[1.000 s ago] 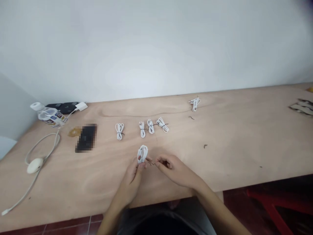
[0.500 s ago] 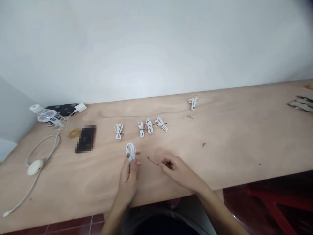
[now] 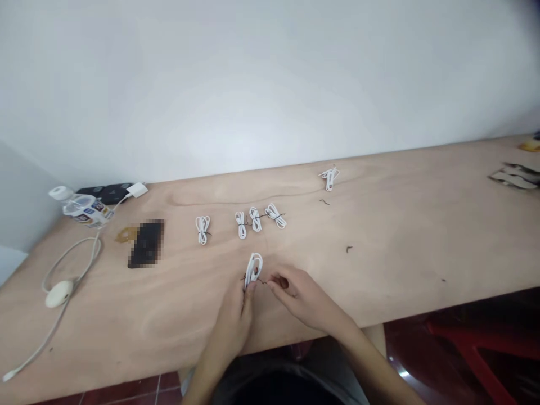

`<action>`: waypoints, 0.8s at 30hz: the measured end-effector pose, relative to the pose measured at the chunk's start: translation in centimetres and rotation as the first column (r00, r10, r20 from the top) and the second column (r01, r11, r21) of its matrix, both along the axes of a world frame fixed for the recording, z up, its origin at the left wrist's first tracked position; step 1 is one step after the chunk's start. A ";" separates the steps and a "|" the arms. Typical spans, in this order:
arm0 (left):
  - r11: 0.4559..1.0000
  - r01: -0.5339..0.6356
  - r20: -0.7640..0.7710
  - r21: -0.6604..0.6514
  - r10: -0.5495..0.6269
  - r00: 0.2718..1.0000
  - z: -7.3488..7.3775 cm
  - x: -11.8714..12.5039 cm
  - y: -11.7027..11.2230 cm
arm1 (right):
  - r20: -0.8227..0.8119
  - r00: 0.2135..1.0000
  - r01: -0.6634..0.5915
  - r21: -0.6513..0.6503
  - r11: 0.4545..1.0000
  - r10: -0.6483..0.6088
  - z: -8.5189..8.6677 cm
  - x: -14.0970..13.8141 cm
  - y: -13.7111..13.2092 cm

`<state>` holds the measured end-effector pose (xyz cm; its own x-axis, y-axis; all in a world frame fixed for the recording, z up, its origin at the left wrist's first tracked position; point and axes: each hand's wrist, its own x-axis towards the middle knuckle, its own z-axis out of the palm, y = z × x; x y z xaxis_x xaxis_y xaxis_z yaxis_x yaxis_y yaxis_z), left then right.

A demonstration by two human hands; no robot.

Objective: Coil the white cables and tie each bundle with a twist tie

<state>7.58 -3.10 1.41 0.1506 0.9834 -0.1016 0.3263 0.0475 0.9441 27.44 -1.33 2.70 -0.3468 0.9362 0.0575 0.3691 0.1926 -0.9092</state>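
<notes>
Upright in my left hand [image 3: 237, 306] is a coiled white cable [image 3: 253, 267], gripped near its lower end. My right hand [image 3: 295, 289] pinches one end of a thin dark twist tie [image 3: 263, 282]. The tie reaches across to the coil, and a dark end pokes out on the coil's left side; whether it runs behind or through the loops is hard to see. Beyond my hands lie bundled white cables with dark ties: one on the left [image 3: 203, 230], and three close together, including the rightmost bundle [image 3: 275, 216].
Farther back rests another white cable bundle [image 3: 330, 179], with loose twist ties [image 3: 349, 248] nearer me. On the left are a dark pixelated object [image 3: 146, 243], a plastic bottle [image 3: 88, 210], and a long white cable with a round piece [image 3: 59, 293]. A patterned item [image 3: 515, 176] lies far right.
My left hand has carried the coiled cable rightward, turning it more edge-on. The twist tie, free in the air before, now meets the coil. My right hand has shifted slightly left.
</notes>
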 end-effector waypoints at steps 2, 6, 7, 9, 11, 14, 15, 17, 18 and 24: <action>0.999 -0.042 0.064 0.007 0.042 0.997 0.0 0.0 0.3 | 0.007 1.000 -0.007 0.017 1.000 0.007 -0.1 0.1 0.0; 0.993 -0.105 0.212 -0.058 0.115 0.970 0.1 0.2 0.7 | -0.045 0.999 0.006 0.017 1.000 -0.006 -0.1 -0.2 0.2; 0.991 -0.111 0.228 -0.077 0.126 0.966 0.1 0.3 0.8 | -0.059 0.998 0.026 0.008 1.000 -0.026 -0.1 -0.3 0.3; 0.988 -0.121 0.232 -0.093 0.140 0.963 -0.2 0.4 0.9 | -0.087 0.992 0.096 -0.003 0.995 -0.096 -0.3 -0.8 0.2; 0.987 -0.128 0.224 -0.095 0.147 0.964 -0.5 0.6 1.0 | -0.115 0.977 0.180 0.013 0.984 -0.177 -0.5 -1.3 0.1; 0.985 -0.130 0.221 -0.113 0.152 0.963 -1.2 0.8 0.9 | -0.139 0.954 0.278 0.081 0.957 -0.265 -1.0 -1.9 -0.3; 0.984 -0.130 0.225 -0.121 0.155 0.962 -1.4 0.9 0.8 | -0.142 0.948 0.301 0.110 0.947 -0.285 -1.2 -2.1 -0.5; 0.983 -0.120 0.247 -0.140 0.152 0.957 -1.8 1.1 0.8 | -0.148 0.938 0.337 0.164 0.927 -0.315 -1.5 -2.4 -0.9; 0.982 -0.109 0.267 -0.152 0.147 0.952 -1.9 1.2 0.7 | -0.149 0.934 0.350 0.191 0.917 -0.326 -1.7 -2.5 -1.1; 0.974 -0.102 0.391 -0.200 0.175 0.904 -2.0 1.9 1.0 | -0.119 0.927 0.374 0.303 0.877 -0.355 -2.7 -3.1 -1.5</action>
<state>9.44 -2.15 -0.58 0.0779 0.9703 -0.2290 -0.1025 0.2362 0.9663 24.35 -2.84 0.03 0.0285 0.9248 0.3793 0.4168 0.3339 -0.8455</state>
